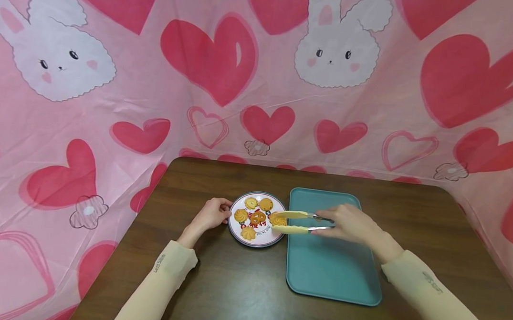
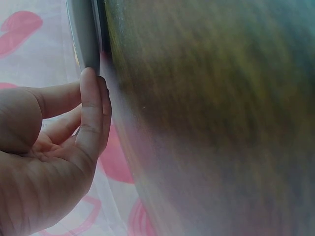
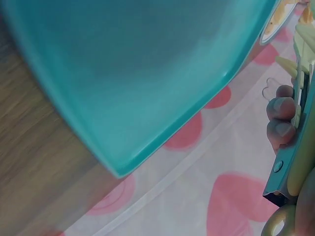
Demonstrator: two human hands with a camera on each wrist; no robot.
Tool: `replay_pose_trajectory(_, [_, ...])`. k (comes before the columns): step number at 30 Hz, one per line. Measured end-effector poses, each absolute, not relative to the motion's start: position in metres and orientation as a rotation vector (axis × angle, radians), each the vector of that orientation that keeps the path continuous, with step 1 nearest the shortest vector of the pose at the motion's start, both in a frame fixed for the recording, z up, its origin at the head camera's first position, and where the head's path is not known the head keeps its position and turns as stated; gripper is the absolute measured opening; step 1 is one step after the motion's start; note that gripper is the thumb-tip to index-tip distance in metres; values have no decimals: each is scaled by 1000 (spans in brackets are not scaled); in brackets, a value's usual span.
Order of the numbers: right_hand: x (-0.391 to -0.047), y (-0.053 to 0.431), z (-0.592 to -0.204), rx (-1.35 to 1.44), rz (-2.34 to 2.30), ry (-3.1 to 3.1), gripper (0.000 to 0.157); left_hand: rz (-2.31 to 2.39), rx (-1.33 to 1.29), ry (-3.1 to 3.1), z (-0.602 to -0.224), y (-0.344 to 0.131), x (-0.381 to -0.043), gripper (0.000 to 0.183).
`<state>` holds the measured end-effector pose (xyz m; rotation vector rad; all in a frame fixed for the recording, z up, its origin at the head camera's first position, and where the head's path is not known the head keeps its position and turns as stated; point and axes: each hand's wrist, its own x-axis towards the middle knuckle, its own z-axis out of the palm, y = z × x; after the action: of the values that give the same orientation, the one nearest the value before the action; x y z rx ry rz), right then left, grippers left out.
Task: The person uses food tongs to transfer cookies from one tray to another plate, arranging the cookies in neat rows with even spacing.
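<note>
My left hand [image 1: 211, 214] pinches the left rim of a round white plate [image 1: 259, 242] with a dark edge; in the left wrist view its fingertips [image 2: 89, 81] meet that rim. Several golden cookies lie on the plate, among them a pretzel-shaped cookie [image 1: 258, 218] in the middle. My right hand [image 1: 348, 223] grips metal tongs [image 1: 295, 229] with pale yellow tips. Those tips reach over the plate's right side, one on each side of a swirled cookie [image 1: 278, 219]. Whether they touch it I cannot tell. The right wrist view shows fingers [image 3: 283, 110] wrapped around the tongs' handle.
A teal rectangular tray [image 1: 329, 273] lies right of the plate, beneath my right hand and the tongs. Both stand on a dark wooden table [image 1: 229, 283]. Behind it hangs a pink cloth [image 1: 285, 94] with hearts and rabbits.
</note>
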<state>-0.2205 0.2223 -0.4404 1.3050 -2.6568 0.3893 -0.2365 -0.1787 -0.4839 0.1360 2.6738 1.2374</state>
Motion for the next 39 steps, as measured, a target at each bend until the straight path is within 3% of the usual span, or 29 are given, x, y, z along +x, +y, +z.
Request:
replay_pose_trajectory(18, [-232,188,-447,1391,397,-2793,54,1243,134,2668,-485,-180,-237,30])
replay_pose_trajectory(39, [-236,178,-448,1448,381,-2820,49,1241,146,2664,-486,-181,-238,32])
